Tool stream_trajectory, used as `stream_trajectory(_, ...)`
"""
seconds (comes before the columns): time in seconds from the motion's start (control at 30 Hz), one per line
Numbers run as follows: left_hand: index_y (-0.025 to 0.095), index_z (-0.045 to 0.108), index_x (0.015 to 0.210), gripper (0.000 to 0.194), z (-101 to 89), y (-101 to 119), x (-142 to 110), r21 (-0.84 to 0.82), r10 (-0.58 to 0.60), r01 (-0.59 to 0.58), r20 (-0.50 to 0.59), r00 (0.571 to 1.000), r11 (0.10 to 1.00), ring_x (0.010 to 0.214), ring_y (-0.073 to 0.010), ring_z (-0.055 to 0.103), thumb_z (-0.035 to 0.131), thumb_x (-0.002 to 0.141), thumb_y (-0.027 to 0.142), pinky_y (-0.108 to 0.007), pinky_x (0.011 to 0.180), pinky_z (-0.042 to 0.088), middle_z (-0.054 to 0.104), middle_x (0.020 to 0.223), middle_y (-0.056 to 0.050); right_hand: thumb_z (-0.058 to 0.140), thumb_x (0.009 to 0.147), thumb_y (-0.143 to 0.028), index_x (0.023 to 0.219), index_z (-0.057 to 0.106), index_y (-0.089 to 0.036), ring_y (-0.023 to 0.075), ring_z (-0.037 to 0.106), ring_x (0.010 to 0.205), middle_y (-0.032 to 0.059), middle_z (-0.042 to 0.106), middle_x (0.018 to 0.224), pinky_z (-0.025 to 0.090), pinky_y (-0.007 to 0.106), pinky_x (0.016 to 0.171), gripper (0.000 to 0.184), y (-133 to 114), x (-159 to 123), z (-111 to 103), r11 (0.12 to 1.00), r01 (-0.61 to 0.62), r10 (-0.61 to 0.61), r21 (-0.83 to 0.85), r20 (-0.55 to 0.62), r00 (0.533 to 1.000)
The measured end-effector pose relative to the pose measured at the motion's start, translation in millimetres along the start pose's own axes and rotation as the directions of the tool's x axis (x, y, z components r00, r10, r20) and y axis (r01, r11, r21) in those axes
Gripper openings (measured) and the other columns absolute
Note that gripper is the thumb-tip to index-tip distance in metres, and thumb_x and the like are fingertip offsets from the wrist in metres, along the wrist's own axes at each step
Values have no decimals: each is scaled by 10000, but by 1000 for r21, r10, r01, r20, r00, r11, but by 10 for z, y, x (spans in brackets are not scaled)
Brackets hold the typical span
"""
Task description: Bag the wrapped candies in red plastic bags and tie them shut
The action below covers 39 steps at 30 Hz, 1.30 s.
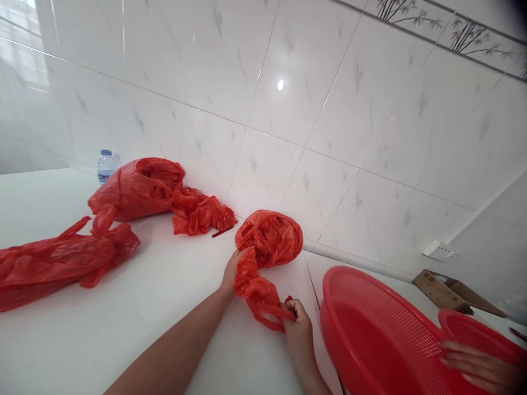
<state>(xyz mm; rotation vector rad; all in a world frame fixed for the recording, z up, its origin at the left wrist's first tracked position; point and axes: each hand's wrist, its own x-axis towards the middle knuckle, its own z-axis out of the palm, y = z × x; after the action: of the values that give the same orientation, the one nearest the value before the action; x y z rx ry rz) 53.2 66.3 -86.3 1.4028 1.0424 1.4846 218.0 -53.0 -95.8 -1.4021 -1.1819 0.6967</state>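
Pinched in a worker's right hand (300, 329) is the handle loop of a crumpled red plastic carrier bag (257, 288), held over a white tabletop (173, 285). The left hand (231, 271) is partly behind the bag (from where I stand, I cannot tell how its fingers close). The bag sits between both hands, against a rounded red bag bundle (274, 236); whether the two are separate is unclear. Work on it looks partway: the handle is stretched out, the body bunched and unopened. Leftward, a bulging red bag (127, 192) and a ruffled red wad (200, 214) lie by the tiled wall (206, 82). Thin, glossy, creased film contrasts with a rigid, rounded mesh basket (395, 312), another person's hand (480, 365) beside it.
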Motion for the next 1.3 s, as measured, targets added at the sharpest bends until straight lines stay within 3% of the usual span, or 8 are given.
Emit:
stream_trajectory(0.23,151,620,1041,359,-40,81,-112,-78,-13,33,246,969,996,725,-174,593,492,822,405,-295,649,475,650,834,-49,628,702,-378,924,603,-158,235,609,951,113,630,1038,504,302,737,314,140,179,-147,996,-66,74,54,-166,983)
stream_trajectory(0.37,163,558,1229,585,53,121,-242,-54,-45,87,531,846,995,777,-196,621,519,771,525,-318,636,496,658,1011,-115,647,681,-383,903,599,-157,232,635,880,96,659,957,498,334,772,321,170,248,-189,996,-42,57,77,-198,978)
stream_trajectory(0.47,250,482,1335,865,136,181,-442,37,-79,73,656,750,997,954,-238,596,785,532,357,-353,787,488,619,1166,-94,628,677,-360,893,612,-160,214,645,763,69,679,873,506,327,695,295,185,292,-263,992,-53,75,119,-193,978)
stream_trajectory(0.57,321,379,1399,961,183,272,-620,189,-124,-14,697,706,982,957,-236,583,752,527,169,-355,833,458,635,1116,-42,654,641,-330,853,649,-171,193,633,724,41,687,830,491,296,654,264,211,343,-392,985,-70,104,161,-211,972)
stream_trajectory(0.77,190,616,1069,471,127,265,-516,-83,-99,160,492,865,984,829,-188,609,522,622,75,-286,707,463,665,968,-33,632,723,-534,882,626,-200,110,495,499,-48,568,566,378,232,470,370,292,459,-639,935,-64,179,349,-307,935)
stream_trajectory(0.93,177,527,728,112,87,132,-360,-161,-161,246,414,896,956,565,-106,542,509,640,109,-217,541,421,592,648,27,433,753,-744,767,593,-184,94,380,356,-45,466,432,288,236,364,582,342,536,-785,831,-93,285,548,-277,918)
stream_trajectory(1.13,203,507,897,226,106,112,-368,-243,-263,357,347,900,902,649,-131,609,600,690,198,-233,539,482,643,829,-12,416,729,-788,751,614,-173,72,315,302,-39,476,426,200,223,332,646,334,526,-921,741,-164,310,651,-116,944)
stream_trajectory(1.3,217,453,1205,470,75,235,-406,-296,-279,391,357,891,871,852,-212,657,531,830,488,-325,671,526,638,1069,-107,503,737,-732,726,594,-204,96,494,448,-6,619,591,379,233,436,536,271,501,-918,713,-196,286,673,-24,958)
